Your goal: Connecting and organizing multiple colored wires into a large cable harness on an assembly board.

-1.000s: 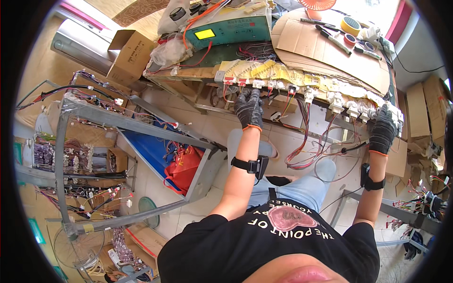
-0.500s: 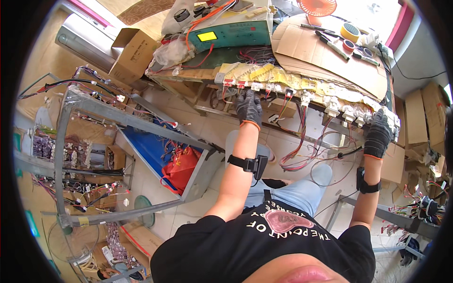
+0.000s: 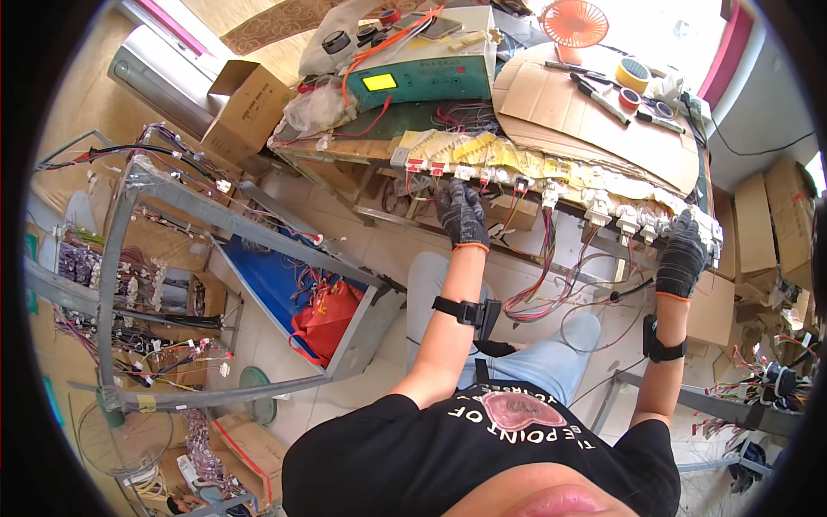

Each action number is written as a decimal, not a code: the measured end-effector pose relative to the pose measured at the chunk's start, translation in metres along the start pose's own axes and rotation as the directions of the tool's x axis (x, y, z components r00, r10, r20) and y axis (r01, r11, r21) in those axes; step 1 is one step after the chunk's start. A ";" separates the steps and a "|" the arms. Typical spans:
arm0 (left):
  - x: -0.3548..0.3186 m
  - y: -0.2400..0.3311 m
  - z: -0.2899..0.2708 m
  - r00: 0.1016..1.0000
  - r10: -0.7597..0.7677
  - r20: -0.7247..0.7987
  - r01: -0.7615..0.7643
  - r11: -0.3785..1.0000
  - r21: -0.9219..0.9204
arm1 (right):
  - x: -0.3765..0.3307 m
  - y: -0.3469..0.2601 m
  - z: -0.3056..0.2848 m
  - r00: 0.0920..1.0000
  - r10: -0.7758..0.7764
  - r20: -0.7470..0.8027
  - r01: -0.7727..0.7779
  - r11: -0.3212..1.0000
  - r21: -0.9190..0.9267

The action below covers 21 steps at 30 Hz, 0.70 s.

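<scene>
While both gloved hands, left hand (image 3: 460, 213) and right hand (image 3: 683, 253), grip white connectors (image 3: 603, 205) mid-frame at the desk (image 3: 594, 146) edge, I judge the wire harness (image 3: 543, 284) limp, light, best held by its plugs.

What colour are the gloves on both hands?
Dark grey-black with orange cuffs, on the left hand and right hand; seen in the head view.
</scene>
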<state>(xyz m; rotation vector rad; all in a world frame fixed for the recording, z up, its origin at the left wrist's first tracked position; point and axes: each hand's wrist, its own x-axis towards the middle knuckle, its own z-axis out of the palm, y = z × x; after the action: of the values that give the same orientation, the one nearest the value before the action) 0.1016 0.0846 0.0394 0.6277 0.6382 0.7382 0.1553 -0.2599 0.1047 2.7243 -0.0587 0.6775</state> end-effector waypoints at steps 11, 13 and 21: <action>0.006 0.017 -0.018 0.947 -0.186 0.260 0.157 0.979 0.129 | 0.001 0.006 0.008 0.982 -0.089 -0.165 0.094 0.995 0.023; 0.010 0.019 -0.021 0.944 -0.206 0.259 0.178 0.976 0.127 | 0.000 0.004 0.007 0.997 -0.051 -0.050 0.052 0.998 0.036; 0.005 0.035 -0.028 0.928 -0.233 0.290 0.088 0.895 0.438 | 0.002 0.003 0.006 0.986 0.004 0.167 -0.018 0.997 0.080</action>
<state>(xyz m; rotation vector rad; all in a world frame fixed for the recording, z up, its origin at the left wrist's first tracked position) 0.0706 0.1169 0.0447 1.0583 0.5242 0.3180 0.1598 -0.2642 0.1015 2.8557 -0.0880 0.4621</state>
